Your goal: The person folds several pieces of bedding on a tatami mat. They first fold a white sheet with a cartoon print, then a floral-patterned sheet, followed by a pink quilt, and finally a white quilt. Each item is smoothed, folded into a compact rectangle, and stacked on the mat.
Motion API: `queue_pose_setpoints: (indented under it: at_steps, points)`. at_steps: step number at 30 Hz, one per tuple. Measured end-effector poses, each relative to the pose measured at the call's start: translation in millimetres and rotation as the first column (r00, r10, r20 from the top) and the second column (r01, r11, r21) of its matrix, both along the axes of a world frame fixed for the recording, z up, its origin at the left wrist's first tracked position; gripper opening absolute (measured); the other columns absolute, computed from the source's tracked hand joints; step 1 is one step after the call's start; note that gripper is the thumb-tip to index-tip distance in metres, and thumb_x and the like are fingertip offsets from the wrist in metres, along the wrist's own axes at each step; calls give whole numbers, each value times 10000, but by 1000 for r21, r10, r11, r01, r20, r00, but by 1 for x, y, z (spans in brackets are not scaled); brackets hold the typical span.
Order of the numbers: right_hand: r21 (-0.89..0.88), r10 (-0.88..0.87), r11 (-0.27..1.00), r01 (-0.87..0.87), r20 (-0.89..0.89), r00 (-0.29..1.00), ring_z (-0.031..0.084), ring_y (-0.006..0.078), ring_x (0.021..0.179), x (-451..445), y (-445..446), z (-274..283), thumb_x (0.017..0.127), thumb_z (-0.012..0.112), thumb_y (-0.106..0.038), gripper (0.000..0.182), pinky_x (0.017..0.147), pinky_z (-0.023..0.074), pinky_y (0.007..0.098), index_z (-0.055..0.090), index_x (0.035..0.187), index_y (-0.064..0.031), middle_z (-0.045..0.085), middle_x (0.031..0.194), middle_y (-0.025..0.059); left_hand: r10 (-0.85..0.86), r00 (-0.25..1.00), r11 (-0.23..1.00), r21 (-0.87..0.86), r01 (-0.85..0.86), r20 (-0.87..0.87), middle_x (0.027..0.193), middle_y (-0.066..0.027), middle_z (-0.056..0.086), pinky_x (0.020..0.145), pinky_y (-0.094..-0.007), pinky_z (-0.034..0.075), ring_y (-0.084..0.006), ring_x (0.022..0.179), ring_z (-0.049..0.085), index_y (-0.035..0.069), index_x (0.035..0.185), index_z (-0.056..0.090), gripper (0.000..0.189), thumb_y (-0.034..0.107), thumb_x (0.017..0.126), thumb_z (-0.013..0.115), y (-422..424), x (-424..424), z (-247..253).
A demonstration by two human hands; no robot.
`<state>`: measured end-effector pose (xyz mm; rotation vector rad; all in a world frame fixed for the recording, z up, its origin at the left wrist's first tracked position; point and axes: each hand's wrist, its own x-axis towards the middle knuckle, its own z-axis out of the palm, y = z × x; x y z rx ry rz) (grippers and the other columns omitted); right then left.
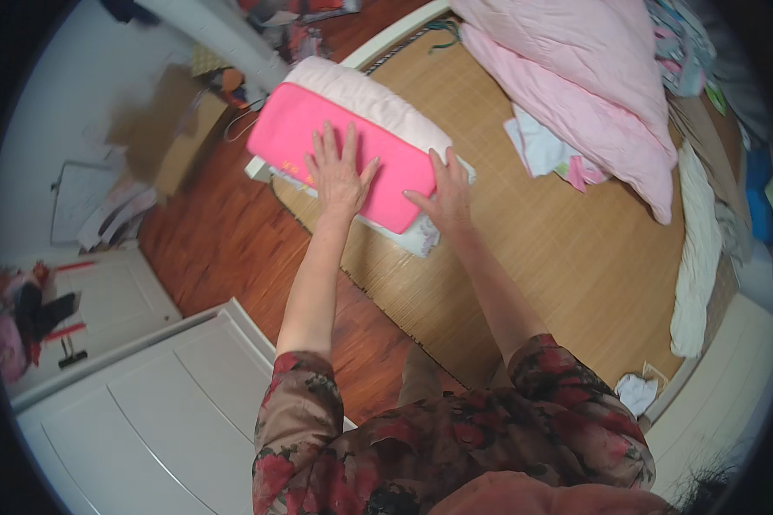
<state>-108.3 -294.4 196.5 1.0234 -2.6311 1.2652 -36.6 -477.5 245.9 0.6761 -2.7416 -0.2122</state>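
A bright pink rectangular pillow (386,187) with rounded corners and yellow writing lies flat at the bed's corner. My left hand (340,177) presses down on its top, fingers spread. At the pillow's right end is my right hand (449,193), with the thumb over the pink top and the fingers along the edge, apart from the thumb. A white quilted pillow (367,96) shows along the far side of the pink one. From under the near side a white patterned cloth (409,239) sticks out onto the woven bamboo mat (541,270).
A pink quilt (573,84) is heaped at the far right, with folded white cloth (541,145) beside it. A rolled white cloth (696,257) lies along the right edge. On the left are a cardboard box (190,141), wooden floor (232,232) and a white panelled door (154,412).
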Motion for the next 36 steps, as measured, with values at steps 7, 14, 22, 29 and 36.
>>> queue_pose_setpoints:
  at_steps: [7, 14, 22, 29, 36]
  points:
    - [61, -89, 995, 82, 131, 987, 377, 447, 1210, 33, 55, -25, 671, 775, -343, 833, 1009, 327, 487, 394, 1353, -55, 350, 1349, 297, -189, 980, 964, 178, 196, -58, 1504, -210, 168, 1060, -622, 171, -438, 1371, 162, 142, 1412, 362, 727, 379, 796, 669, 95, 17, -15]
    - [205, -154, 973, 104, 248, 956, 390, 463, 1192, 34, 146, -33, 729, 734, -279, 739, 990, 359, 486, 401, 1350, -55, 343, 1362, 292, -394, 912, 880, 334, 337, 117, 1504, -213, 151, 1066, -586, 191, -432, 1376, 150, 143, 1444, 293, 774, 334, 801, 680, 208, 46, -51]
    - [334, -388, 897, 291, 275, 880, 406, 452, 1189, 16, 263, -90, 772, 703, -311, 693, 972, 389, 488, 408, 1346, -59, 335, 1376, 275, -641, 685, 700, 631, 335, 347, 1502, -204, 162, 1074, -521, 258, -385, 1377, 182, 176, 1452, 268, 758, 368, 828, 653, 291, 40, -112]
    - [360, -440, 864, 352, 200, 876, 429, 415, 1180, -45, 344, -126, 760, 715, -243, 649, 955, 410, 482, 432, 1310, -47, 353, 1358, 252, -652, 712, 691, 590, 418, 260, 1509, -189, 165, 1063, -525, 291, -360, 1378, 202, 163, 1469, 189, 927, 355, 747, 737, 332, -22, -201]
    - [513, -509, 770, 381, 132, 850, 409, 400, 1196, -85, 428, -163, 730, 731, -263, 645, 969, 377, 478, 452, 1273, -53, 376, 1328, 236, -508, 556, 847, 500, 182, 658, 1545, -140, -7, 1086, -530, 279, -331, 1421, 56, 120, 1480, 45, 1180, 349, 630, 829, 364, -65, -208]
